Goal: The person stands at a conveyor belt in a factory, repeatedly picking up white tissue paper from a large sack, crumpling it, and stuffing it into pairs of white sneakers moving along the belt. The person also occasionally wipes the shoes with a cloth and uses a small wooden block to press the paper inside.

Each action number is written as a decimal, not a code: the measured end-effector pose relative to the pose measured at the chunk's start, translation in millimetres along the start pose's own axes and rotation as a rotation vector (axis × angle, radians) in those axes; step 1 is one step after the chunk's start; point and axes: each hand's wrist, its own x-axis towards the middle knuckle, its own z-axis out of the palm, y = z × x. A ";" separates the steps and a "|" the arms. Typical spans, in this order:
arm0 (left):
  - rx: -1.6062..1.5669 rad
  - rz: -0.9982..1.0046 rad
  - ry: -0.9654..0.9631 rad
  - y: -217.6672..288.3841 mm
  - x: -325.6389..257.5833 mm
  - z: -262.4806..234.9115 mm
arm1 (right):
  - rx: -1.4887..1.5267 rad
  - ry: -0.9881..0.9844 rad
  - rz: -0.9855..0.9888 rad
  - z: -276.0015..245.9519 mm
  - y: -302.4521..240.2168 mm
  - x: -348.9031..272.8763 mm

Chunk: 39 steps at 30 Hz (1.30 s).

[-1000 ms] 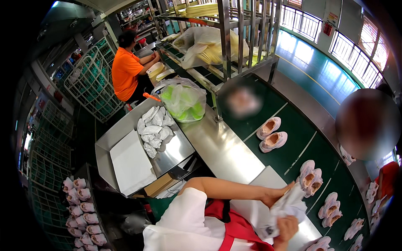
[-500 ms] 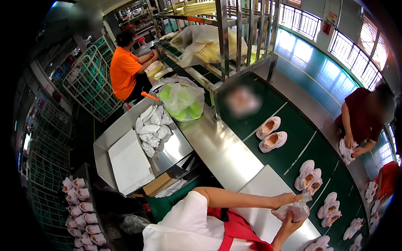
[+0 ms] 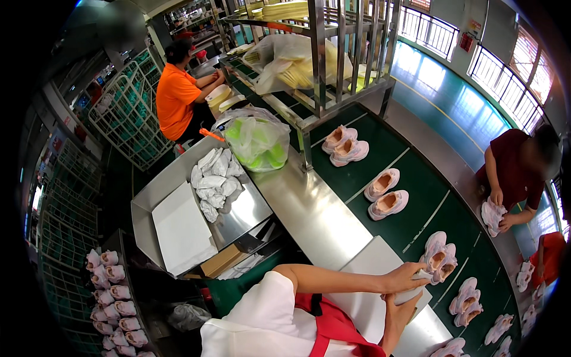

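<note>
Both of my hands are closed on a wad of crumpled white paper (image 3: 409,295), held above the right end of a white paper stack on the metal bench. My left hand (image 3: 403,277) grips it from the far side, with a white end showing at its fingertips. From below, my right hand (image 3: 399,312) presses against the wad, its fingers partly hidden. Just beyond my left fingertips, a pair of pale pink shoes (image 3: 438,257) rests on the green conveyor belt (image 3: 416,221).
More shoe pairs (image 3: 386,194) line the belt. A metal tray (image 3: 242,211) at left holds paper wads (image 3: 215,181) and white sheets (image 3: 183,229). A metal rack (image 3: 318,65) stands ahead. Across the belt, a person in dark red (image 3: 510,159) handles a shoe; another wears orange (image 3: 176,92).
My hands have shifted slightly away from me, toward the shoe pair on the belt. They now cover more of the white paper wad, which showed more fully before.
</note>
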 end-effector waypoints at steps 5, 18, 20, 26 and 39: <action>-0.021 0.398 0.558 -27.5 18.0 19.5 | 0.235 -0.017 -0.121 21.1 48.4 22.6; -0.723 -0.424 0.056 -99.6 83.8 24.3 | -0.052 0.099 -0.081 10.6 75.5 49.7; -0.565 -0.329 0.027 -124.6 107.0 33.6 | -0.157 0.165 0.067 -3.9 94.7 62.2; 0.581 0.309 -0.011 -197.4 208.5 67.5 | -0.522 0.285 0.075 -53.6 159.7 137.8; 0.755 0.143 -0.456 -189.9 266.1 35.9 | -0.756 -0.079 -0.111 -1.8 188.3 276.6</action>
